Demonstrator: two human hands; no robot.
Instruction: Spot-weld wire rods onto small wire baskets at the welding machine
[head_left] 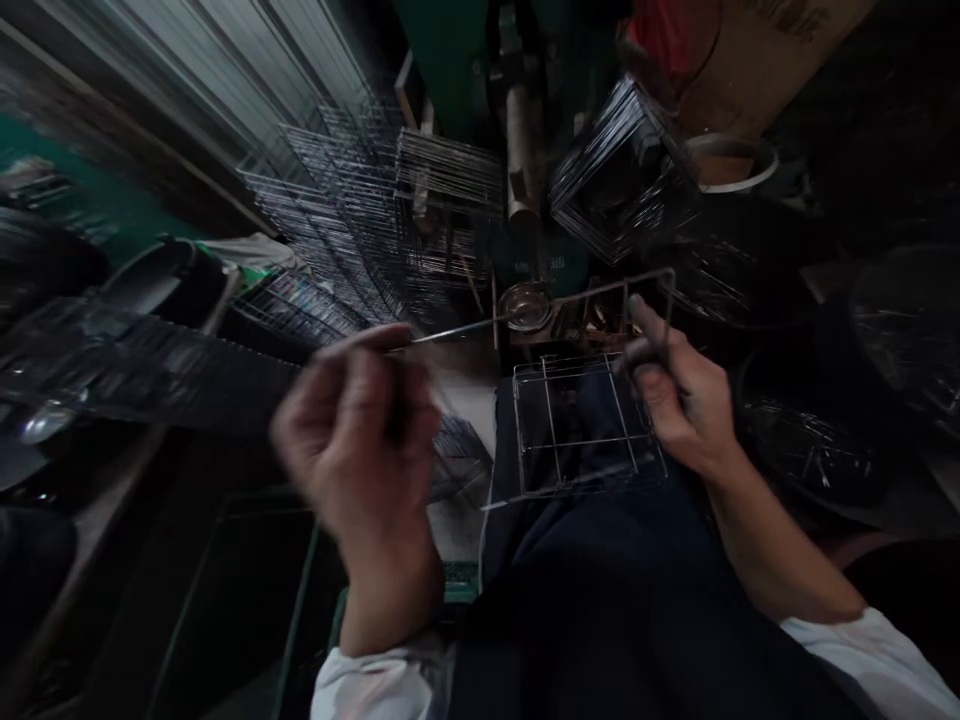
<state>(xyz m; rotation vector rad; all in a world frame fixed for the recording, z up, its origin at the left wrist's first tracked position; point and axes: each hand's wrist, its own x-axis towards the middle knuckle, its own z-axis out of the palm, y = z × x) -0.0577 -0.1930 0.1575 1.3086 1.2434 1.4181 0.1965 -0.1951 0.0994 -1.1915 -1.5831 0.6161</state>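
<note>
My left hand point(364, 440), blurred by motion, has its fingers closed on a thin straight metal wire point(457, 330). The wire's far end points toward a small round shiny dish point(527, 306). On the right, my right hand point(682, 395) grips the side of a wire frame point(577, 442), built of thin crossing wires like a small basket. The frame is held above my dark-clothed lap. A bent wire corner point(670, 285) rises above my right thumb; whether it belongs to the same frame I cannot tell. Behind the dish stands a machine with a metal cylinder point(519, 150).
Stacked wire grids point(337, 200) stand left of the machine. Bundled square wire frames point(626, 170) sit right of it. A white-rimmed bucket point(731, 165) and a cardboard box point(772, 60) are at the back right. Dark tubs with metal pieces point(814, 450) lie on the right.
</note>
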